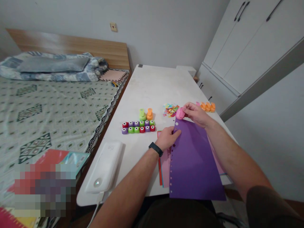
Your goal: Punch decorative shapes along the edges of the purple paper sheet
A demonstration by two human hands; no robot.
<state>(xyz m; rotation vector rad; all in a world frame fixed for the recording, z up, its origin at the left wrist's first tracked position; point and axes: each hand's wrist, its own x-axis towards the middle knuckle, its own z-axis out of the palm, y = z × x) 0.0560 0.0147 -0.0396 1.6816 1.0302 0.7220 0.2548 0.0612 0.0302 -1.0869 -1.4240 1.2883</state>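
Observation:
A purple paper sheet (194, 161) lies on the white table (152, 85), with a row of punched holes along its left edge. My left hand (168, 137) grips that left edge near the top. My right hand (196, 113) holds a small pink craft punch (180, 113) clamped on the sheet's top left corner. Under the purple sheet lie pink and red sheets (164, 163). A pile of colourful punched paper bits (170, 109) sits just beyond the punch.
Two rows of small coloured punches (139, 126) stand left of my hands, with a green (142, 114) and an orange punch (149, 114) behind them. Orange punches (208, 107) sit at the right edge. A white power device (104, 167) lies front left. A bed (47, 107) flanks the table.

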